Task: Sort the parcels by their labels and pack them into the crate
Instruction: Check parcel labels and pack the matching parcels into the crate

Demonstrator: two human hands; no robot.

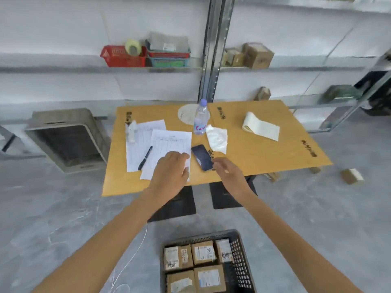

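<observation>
A dark plastic crate (pixel 240 259) stands on the floor at the bottom, holding several labelled cardboard parcels (pixel 204 252). Ahead lies a cardboard tabletop (pixel 254 151) with printed sheets (pixel 169 144), a black pen (pixel 145 155) and a dark phone (pixel 202 157). My left hand (pixel 171 174) rests flat on the nearer sheet, fingers spread. My right hand (pixel 227 171) hovers at the phone's near end with loosely curled fingers; whether it touches the phone is unclear. One small parcel (pixel 351 175) lies on the floor at the right.
On the tabletop stand a water bottle (pixel 201 118), a crumpled tissue (pixel 218 138), a label roll (pixel 260 125) and a round disc (pixel 187 113). An empty grey crate (pixel 67 140) leans at the left. Shelves behind carry red baskets (pixel 124 56) and boxes (pixel 257 55).
</observation>
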